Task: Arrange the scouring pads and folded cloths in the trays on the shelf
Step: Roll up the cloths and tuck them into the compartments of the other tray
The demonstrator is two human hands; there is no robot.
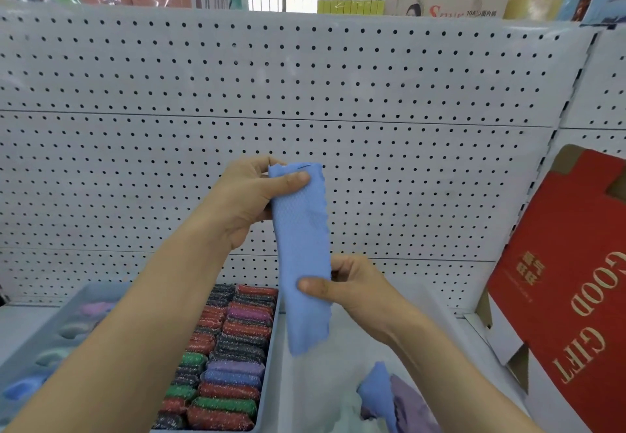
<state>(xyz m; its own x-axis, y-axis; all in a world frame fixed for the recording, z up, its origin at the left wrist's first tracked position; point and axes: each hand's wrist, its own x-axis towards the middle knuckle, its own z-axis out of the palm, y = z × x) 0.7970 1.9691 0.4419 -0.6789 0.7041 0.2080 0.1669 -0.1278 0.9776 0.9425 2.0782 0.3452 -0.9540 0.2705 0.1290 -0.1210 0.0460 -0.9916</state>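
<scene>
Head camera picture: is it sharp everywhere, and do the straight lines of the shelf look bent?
In the head view the blue mesh-textured cloth strip is sharp; the pastel items in the pale blue plastic tray at lower left are blurred; the seams of the white perforated metal back panel bow and its right edge leans, a wide-angle effect; light is soft, without hard shadows.

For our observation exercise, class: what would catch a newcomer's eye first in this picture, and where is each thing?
First, the blue cloth held upright in mid-picture, the left hand pinching its top and the right hand its lower part. Below left, a tray packed with glittery scouring pads in red, green, purple and black. At the right edge leans a red box.
</scene>
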